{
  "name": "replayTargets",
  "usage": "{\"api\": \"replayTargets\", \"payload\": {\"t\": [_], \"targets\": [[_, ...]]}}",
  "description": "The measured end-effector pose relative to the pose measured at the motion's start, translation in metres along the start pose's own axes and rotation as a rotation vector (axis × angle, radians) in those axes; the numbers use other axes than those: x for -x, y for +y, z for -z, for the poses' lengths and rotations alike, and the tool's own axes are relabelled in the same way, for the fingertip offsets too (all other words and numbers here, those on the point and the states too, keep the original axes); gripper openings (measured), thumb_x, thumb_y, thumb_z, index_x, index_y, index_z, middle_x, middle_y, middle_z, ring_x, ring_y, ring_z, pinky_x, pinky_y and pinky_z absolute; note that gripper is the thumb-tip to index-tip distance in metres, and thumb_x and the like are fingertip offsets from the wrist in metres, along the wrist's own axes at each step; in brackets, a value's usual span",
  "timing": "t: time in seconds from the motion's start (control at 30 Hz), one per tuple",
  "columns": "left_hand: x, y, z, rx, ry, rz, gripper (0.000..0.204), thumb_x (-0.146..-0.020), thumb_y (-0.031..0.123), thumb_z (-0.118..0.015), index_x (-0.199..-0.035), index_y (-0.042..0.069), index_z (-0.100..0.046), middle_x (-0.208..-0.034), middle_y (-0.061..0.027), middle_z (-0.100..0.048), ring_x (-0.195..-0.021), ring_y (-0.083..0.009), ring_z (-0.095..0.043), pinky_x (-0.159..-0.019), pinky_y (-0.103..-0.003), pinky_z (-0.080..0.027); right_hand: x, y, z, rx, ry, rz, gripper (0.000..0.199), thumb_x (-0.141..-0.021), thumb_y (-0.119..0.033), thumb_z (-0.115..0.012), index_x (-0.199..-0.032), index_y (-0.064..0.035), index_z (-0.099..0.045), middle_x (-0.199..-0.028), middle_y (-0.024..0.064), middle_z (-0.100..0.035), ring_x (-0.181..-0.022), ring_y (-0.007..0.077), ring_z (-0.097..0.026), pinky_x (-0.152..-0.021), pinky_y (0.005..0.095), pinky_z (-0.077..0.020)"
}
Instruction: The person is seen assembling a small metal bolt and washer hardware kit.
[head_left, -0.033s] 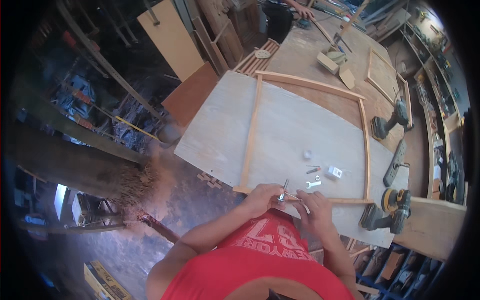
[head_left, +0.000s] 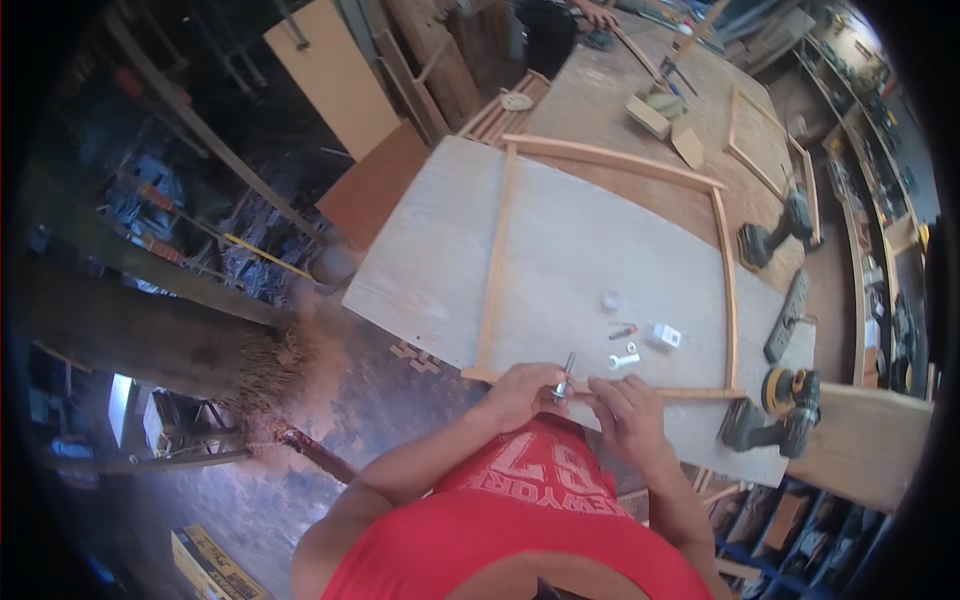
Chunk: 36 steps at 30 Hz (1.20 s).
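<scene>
In front of my shirt, at the near edge of a pale board, my two hands are close together. My left hand is closed around a silver metal bit, its straight shank pointing up and its wider end low by the fingers. Just to the right, my right hand has its fingers pinched near the bit; what they hold is too small to make out. Beyond the hands lie a small wrench, a metal ring, a red-and-dark slim tool and a white box.
A thin wooden frame rests on the board. To the right are a cordless drill, a power strip and a yellow-black power tool. Another person's hand shows at the far end. A clear small container stands mid-board.
The view has shifted slightly, so the table and tools sit a little higher and further left. Both hands stay close together, the left still holding the bit.
</scene>
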<state>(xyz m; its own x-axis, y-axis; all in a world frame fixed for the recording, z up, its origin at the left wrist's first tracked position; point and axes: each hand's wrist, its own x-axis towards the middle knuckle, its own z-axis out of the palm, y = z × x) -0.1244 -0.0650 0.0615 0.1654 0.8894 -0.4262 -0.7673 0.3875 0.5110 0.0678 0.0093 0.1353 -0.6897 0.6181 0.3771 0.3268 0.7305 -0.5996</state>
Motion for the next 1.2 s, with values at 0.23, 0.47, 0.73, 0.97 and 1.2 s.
{"api": "replayTargets", "payload": {"t": [0.23,0.47,0.73,0.97,1.2], "targets": [[-0.001,-0.002,-0.005,-0.028,-0.043,0.03,0.02,-0.098,0.014,-0.056,-0.103,-0.004,-0.064,-0.093,-0.0121,-0.068,-0.079,-0.0216,-0.068,-0.071,-0.037,-0.06,0.004,0.014,0.013,0.032,-0.113,0.088,0.009,-0.085,-0.011,-0.07,-0.092,-0.0062,-0.069,-0.065,0.0053,-0.062,-0.056,0.0216,-0.057,-0.051,0.0362,-0.045],[0.004,-0.001,-0.019,-0.11,0.033,-0.175,0.02,-0.098,0.014,-0.056,-0.103,-0.003,-0.064,-0.091,-0.0102,-0.068,-0.078,-0.0168,-0.066,-0.076,-0.034,-0.06,0.01,0.017,-0.007,-1.616,-0.107,-1.136,0.048,-0.1,-0.038,-0.053,-0.08,0.0037,-0.065,-0.056,0.0119,-0.059,-0.045,0.0193,-0.054,-0.044,0.031,-0.0424],[0.004,0.002,-0.011,0.055,0.011,-0.04,0.021,-0.095,0.019,-0.061,-0.105,0.0,-0.062,-0.093,-0.0109,-0.068,-0.075,-0.018,-0.066,-0.071,-0.037,-0.062,0.013,0.011,0.001,-0.241,0.179,-0.247,0.015,-0.09,-0.016,-0.07,-0.088,-0.0009,-0.067,-0.062,0.0082,-0.059,-0.05,0.0216,-0.055,-0.047,0.0344,-0.0426],[0.005,0.002,-0.017,-0.006,-0.008,-0.075,0.022,-0.095,0.018,-0.061,-0.105,-0.002,-0.062,-0.091,-0.0118,-0.068,-0.077,-0.0188,-0.067,-0.073,-0.036,-0.062,0.013,0.015,-0.001,-0.107,0.159,-0.083,0.012,-0.088,-0.012,-0.072,-0.085,-0.002,-0.066,-0.063,0.0065,-0.055,-0.052,0.0212,-0.055,-0.048,0.0345,-0.0433],[0.006,0.001,-0.015,-0.576,0.115,-0.351,0.022,-0.095,0.01,-0.059,-0.108,-0.006,-0.065,-0.098,-0.0145,-0.069,-0.089,-0.0196,-0.068,-0.075,-0.035,-0.06,0.016,0.006,-0.003,-1.338,-0.166,-1.088,0.035,-0.101,-0.027,-0.059,-0.081,0.0019,-0.062,-0.057,0.0039,-0.055,-0.046,0.0109,-0.049,-0.046,0.0309,-0.0398]]}}
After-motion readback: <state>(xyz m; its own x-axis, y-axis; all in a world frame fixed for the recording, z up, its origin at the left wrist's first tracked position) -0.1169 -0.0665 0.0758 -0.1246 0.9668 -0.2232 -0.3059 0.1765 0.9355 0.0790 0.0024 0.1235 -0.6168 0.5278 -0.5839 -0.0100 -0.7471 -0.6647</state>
